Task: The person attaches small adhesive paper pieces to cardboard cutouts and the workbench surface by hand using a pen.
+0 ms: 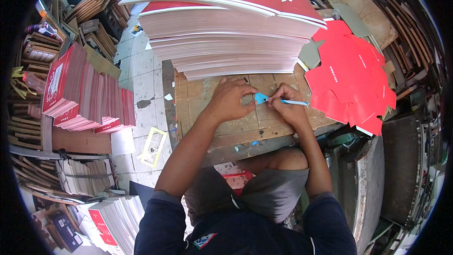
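Note:
Over the worn wooden table (236, 125), my left hand (232, 98) pinches a small blue piece of paper or card (260, 98) between thumb and fingers. My right hand (287, 106) grips a slim white-and-blue pen (297, 103), its tip end close to the blue piece. The two hands nearly meet in front of a tall stack of red-and-white printed sheets (226, 40). Whether the pen's tip touches the blue piece I cannot tell.
Red die-cut card blanks (351, 78) lie spread at the table's right. Bundles of red-and-white printed sheets (89, 89) stand at the left, and a white stack (120, 224) stands lower left. Wooden boards (406, 33) lean at the far right. Yellow-edged paper (153, 147) lies on the tiled floor.

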`<state>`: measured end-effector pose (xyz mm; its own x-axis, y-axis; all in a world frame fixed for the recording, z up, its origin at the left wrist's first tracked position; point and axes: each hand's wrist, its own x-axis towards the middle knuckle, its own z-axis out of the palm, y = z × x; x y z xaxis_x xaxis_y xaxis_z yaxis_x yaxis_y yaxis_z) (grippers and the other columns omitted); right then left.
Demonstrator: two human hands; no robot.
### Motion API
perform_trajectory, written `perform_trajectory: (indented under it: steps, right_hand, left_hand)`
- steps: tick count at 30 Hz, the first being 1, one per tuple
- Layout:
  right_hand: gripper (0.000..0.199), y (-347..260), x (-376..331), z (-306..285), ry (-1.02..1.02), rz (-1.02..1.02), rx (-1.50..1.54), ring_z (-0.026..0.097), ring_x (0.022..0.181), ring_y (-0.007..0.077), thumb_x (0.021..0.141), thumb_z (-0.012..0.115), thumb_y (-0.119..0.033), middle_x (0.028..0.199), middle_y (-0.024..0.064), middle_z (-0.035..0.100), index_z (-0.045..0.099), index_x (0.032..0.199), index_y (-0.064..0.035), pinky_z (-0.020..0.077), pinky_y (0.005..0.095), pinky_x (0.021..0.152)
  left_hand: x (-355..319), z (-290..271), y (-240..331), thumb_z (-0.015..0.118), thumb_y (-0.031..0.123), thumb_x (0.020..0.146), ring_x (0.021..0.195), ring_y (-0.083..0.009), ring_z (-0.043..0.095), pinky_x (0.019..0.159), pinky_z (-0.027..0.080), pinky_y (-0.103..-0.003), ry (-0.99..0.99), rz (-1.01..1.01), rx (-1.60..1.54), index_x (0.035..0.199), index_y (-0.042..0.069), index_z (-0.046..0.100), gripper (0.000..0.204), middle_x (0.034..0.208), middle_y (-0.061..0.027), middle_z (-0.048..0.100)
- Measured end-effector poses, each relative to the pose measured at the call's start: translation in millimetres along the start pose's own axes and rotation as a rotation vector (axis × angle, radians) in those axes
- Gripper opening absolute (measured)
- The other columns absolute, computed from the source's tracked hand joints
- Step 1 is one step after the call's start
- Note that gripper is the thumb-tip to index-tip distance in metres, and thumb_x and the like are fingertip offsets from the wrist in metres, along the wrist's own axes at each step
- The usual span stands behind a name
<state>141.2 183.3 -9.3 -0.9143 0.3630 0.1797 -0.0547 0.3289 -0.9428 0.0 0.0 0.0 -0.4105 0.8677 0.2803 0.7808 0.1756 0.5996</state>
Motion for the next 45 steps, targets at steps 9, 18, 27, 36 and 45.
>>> perform_trajectory:
  steps: [9, 18, 27, 36, 45]
  right_hand:
    - [0.004, -14.0, 2.3, 2.5, -0.058, 0.047, -0.059, 0.061, 0.074, 0.0118, 0.082, 0.058, 0.0, 0.077, 0.0077, 0.065, 0.055, 0.079, -0.0014, 0.0485, 0.0248, 0.068]
    - [0.01, -16.8, -3.2, 4.9, -0.031, 0.021, 0.034, 0.056, 0.069, 0.007, 0.08, 0.065, 0.0, 0.077, 0.0026, 0.063, 0.057, 0.083, -0.0045, 0.0458, 0.0221, 0.063]
    - [0.011, 2.3, 4.6, -1.1, -0.062, 0.017, -0.058, 0.058, 0.07, 0.0086, 0.08, 0.068, -0.004, 0.076, 0.0049, 0.065, 0.057, 0.081, -0.0027, 0.0466, 0.0235, 0.062]
    - [0.015, 4.9, 5.8, 1.4, -0.081, -0.008, -0.037, 0.052, 0.066, 0.0067, 0.078, 0.071, -0.007, 0.07, 0.0017, 0.06, 0.056, 0.075, -0.0036, 0.0427, 0.0243, 0.059]
    - [0.015, -1.2, 3.3, 4.6, -0.099, 0.029, -0.026, 0.049, 0.064, 0.0059, 0.078, 0.069, -0.006, 0.069, 0.0003, 0.057, 0.055, 0.074, -0.0037, 0.0398, 0.0242, 0.056]
  left_hand:
    - [2.6, 7.0, -8.9, 0.072, 0.035, 0.074, 0.094, -0.025, 0.058, 0.086, 0.039, -0.042, 0.158, 0.129, 0.03, 0.098, 0.02, 0.073, 0.028, 0.087, -0.0069, 0.064]
    - [-4.9, 1.0, 2.2, 0.068, 0.04, 0.074, 0.096, -0.0248, 0.058, 0.086, 0.039, -0.044, 0.032, 0.044, 0.046, 0.101, 0.02, 0.073, 0.034, 0.088, -0.007, 0.062]
    - [-5.0, 2.6, -6.0, 0.07, 0.034, 0.072, 0.091, -0.0259, 0.058, 0.083, 0.04, -0.043, 0.102, 0.094, 0.018, 0.102, 0.02, 0.073, 0.033, 0.086, -0.0056, 0.061]
    - [0.3, -2.5, 1.7, 0.071, 0.035, 0.07, 0.097, -0.0243, 0.057, 0.086, 0.038, -0.041, 0.01, 0.04, 0.05, 0.101, 0.019, 0.074, 0.035, 0.089, -0.0058, 0.063]
    - [-1.6, 0.2, 1.7, 0.071, 0.035, 0.07, 0.097, -0.0246, 0.057, 0.087, 0.038, -0.041, 0.005, 0.019, 0.013, 0.101, 0.019, 0.074, 0.035, 0.088, -0.0059, 0.063]
